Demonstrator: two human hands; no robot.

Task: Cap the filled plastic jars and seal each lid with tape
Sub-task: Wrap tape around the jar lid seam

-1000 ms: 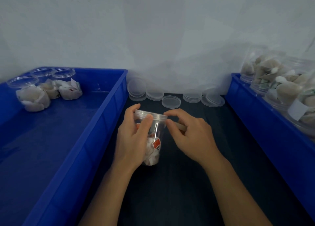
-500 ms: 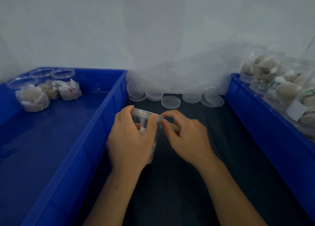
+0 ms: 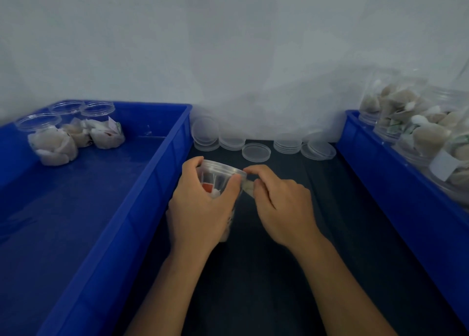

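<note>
A clear plastic jar [image 3: 218, 177] with a lid on it, filled with white and red packets, is tilted over the dark mat. My left hand [image 3: 203, 206] grips its body, thumb and fingers curled round it just below the lid. My right hand [image 3: 281, 203] pinches a strip of pale tape [image 3: 247, 187] that runs to the lid's right edge, forefinger touching the rim. Most of the jar's lower part is hidden behind my left hand.
A blue bin [image 3: 142, 196] on the left holds three capped jars [image 3: 76, 135] in its far corner. A blue bin [image 3: 396, 191] on the right holds several filled jars [image 3: 418, 130]. Spare clear lids [image 3: 256, 152] lie in stacks along the wall.
The jar has shifted left and turned in my left hand, which now covers more of it. My right hand followed, drawing the tape along the lid's edge.
</note>
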